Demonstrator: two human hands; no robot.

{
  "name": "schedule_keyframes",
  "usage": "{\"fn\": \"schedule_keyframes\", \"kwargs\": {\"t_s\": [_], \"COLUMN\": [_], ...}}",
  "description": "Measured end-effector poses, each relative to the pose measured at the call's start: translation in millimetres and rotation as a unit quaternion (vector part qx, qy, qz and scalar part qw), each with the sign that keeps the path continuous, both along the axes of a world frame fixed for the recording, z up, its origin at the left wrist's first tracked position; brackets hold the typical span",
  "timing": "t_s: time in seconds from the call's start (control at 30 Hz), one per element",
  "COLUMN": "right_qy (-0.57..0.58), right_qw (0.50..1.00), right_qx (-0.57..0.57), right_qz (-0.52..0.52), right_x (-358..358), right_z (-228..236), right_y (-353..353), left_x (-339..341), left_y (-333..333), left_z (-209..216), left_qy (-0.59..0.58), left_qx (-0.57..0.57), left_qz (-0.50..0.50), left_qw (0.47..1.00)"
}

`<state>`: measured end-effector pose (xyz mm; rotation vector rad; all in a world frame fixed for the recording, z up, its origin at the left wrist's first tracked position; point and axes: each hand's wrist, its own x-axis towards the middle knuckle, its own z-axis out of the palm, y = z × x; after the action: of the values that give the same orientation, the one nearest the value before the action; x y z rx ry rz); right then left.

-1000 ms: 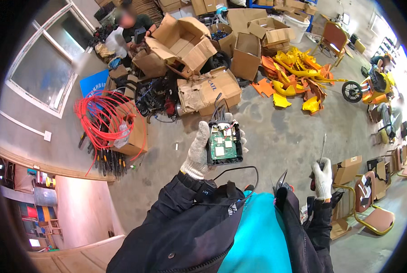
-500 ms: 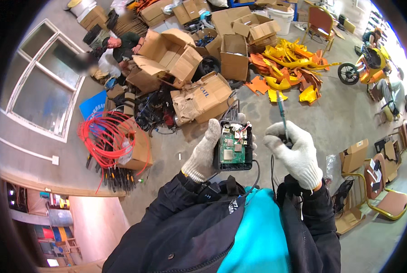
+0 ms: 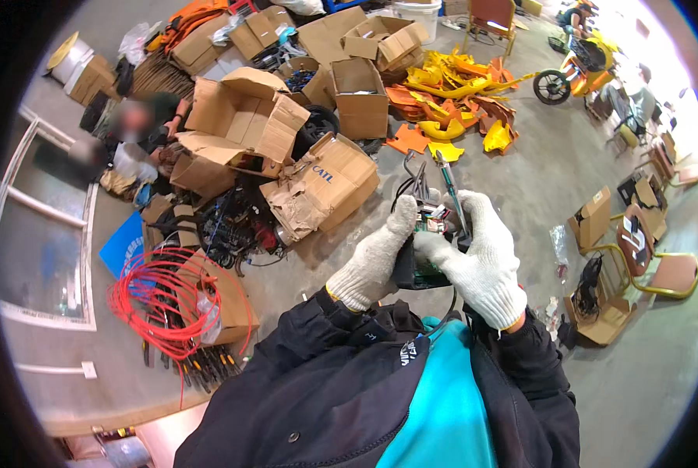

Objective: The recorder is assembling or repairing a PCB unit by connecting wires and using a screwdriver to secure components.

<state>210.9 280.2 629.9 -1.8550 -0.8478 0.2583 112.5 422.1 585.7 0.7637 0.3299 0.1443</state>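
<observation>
My left hand [image 3: 371, 261], in a white knit glove, is closed around the left side of a black electronics case [image 3: 405, 271]. Inside the case sits a green circuit board [image 3: 429, 276], mostly hidden by my gloved fingers and thumb. Dark cables [image 3: 413, 178] rise from its far end, and another runs from the near end toward my jacket. My right hand [image 3: 487, 269], gloved likewise, grips a screwdriver [image 3: 452, 189] pointing up and away. Its thumb reaches over the board, by the small connectors and wires at the case's far end.
Beyond my hands lie cardboard boxes [image 3: 329, 183] and a heap of yellow and orange plastic panels [image 3: 434, 97]. Coiled red tubing [image 3: 150, 304] lies at left. Chairs [image 3: 674, 277] stand at right, near a yellow scooter [image 3: 586, 66]. Another person [image 3: 150, 117] sits at far left.
My right hand has moved left to the case, its thumb now over the circuit board with the screwdriver still held. The case has tilted, and the whole view has shifted.
</observation>
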Motion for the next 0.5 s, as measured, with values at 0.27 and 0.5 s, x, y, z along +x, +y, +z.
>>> {"fn": "schedule_keyframes", "kwargs": {"t_s": [0.27, 0.5], "right_qy": [0.104, 0.051], "right_qw": [0.989, 0.996], "right_qx": [0.025, -0.034], "right_qz": [-0.106, -0.067], "right_x": [-48, -43], "right_z": [-6, -5], "right_y": [35, 11], "left_x": [-28, -30], "left_y": [53, 34], "left_z": [0, -3], "left_qy": [0.007, -0.058], "left_qx": [-0.054, -0.059], "left_qz": [-0.06, -0.058], "left_qw": [0.997, 0.995]}}
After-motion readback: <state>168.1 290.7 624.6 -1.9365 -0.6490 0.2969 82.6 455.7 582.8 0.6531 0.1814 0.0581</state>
